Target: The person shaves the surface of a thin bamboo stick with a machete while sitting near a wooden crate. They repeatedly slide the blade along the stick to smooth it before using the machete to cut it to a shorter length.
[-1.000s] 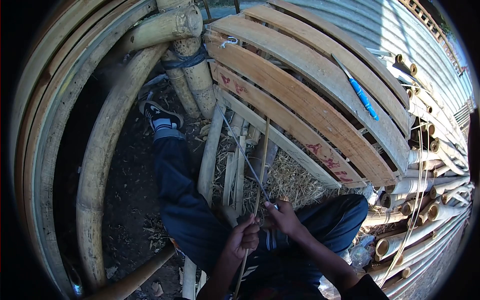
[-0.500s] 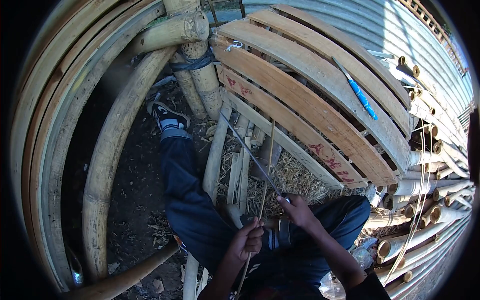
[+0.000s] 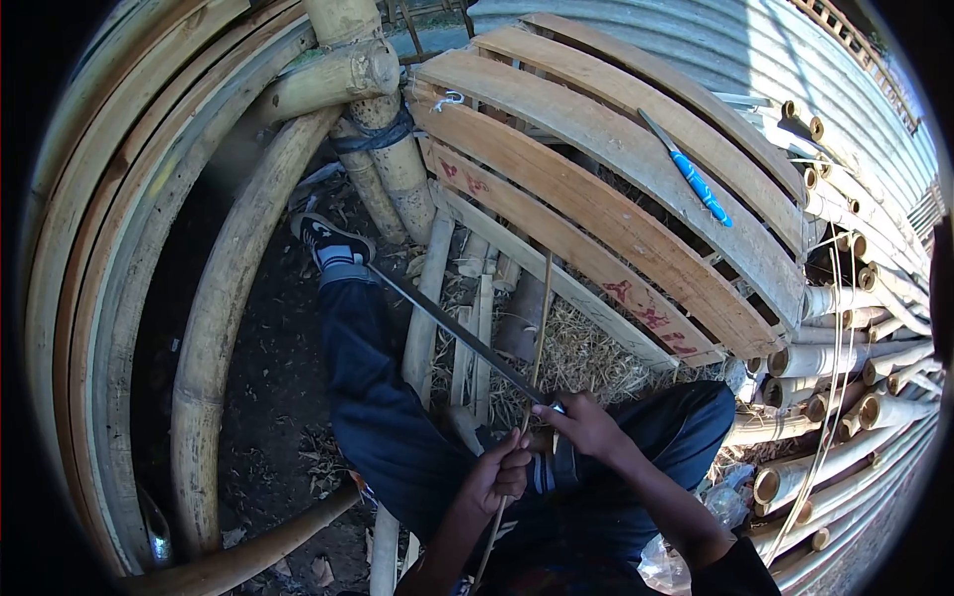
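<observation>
My left hand [image 3: 499,470] is closed round a thin bamboo strip [image 3: 538,343], which runs up from my lap toward the crate. My right hand [image 3: 584,425] grips a long narrow-bladed knife [image 3: 459,335], its handle mostly hidden in the fist. The blade points up and left, with its tip near my shoe [image 3: 331,241]. Just above my left hand, the blade crosses the strip close to my right hand. On the slatted wooden crate [image 3: 596,199] lies a tool with a blue handle [image 3: 702,189] and a thin grey blade.
Bamboo poles [image 3: 825,368] are stacked at the right, cut ends facing me. A thick bent-looking bamboo pole [image 3: 204,368] and wooden planks [image 3: 99,248] stand at the left. Shavings [image 3: 586,348] cover the ground by the crate. Corrugated sheeting [image 3: 636,40] is behind.
The knife blade has swung down and left, its tip moving from beside the bamboo post to near my shoe. My right hand has shifted slightly left and down; my left hand keeps the strip.
</observation>
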The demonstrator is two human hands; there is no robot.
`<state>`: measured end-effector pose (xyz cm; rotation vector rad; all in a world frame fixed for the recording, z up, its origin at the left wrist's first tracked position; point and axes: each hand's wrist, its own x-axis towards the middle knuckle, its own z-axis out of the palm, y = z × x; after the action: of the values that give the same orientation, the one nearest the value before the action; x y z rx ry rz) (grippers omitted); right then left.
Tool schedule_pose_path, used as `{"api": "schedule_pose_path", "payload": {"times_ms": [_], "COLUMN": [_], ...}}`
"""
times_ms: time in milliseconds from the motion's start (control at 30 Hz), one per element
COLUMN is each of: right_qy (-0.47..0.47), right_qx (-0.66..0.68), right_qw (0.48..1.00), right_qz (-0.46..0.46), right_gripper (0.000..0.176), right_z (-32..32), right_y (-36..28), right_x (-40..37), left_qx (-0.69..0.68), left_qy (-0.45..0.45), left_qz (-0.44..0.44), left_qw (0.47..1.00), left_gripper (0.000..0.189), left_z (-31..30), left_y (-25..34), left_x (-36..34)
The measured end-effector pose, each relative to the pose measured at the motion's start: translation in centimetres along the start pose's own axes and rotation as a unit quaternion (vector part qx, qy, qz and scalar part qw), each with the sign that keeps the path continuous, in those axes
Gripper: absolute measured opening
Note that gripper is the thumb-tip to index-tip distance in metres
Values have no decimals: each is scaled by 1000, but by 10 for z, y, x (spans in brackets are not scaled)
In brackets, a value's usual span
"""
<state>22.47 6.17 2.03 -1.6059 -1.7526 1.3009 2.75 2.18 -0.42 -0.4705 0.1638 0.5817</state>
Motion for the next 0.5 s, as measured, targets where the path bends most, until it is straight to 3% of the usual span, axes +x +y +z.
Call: {"api": "schedule_pose_path", "payload": {"times_ms": [133,167,267,400,500], "right_qy": [-15,15,77,61,-7], "right_qx": [-50,-1,65,9,61], "right_qw": [999,996,982,988,988], "right_qz": [14,91,162,142,141], "right_gripper": [53,51,52,54,54], "right_z": [-16,-18,-34,-28,-4], "right_y": [-7,1,9,7,4], "right_x": [6,16,37,22,-9], "left_qx": [-4,-8,-25,-70,-48], "left_qy": [8,4,-13,-19,-38], "left_qz": [-1,-3,-16,-17,-25], "left_qw": [1000,1000,999,997,998], "left_gripper": [24,23,22,22,23], "left_z": [1,1,0,-2,-3], "left_y": [-7,-9,-16,-18,-2], "left_x": [-7,-9,-15,-13,-4]}}
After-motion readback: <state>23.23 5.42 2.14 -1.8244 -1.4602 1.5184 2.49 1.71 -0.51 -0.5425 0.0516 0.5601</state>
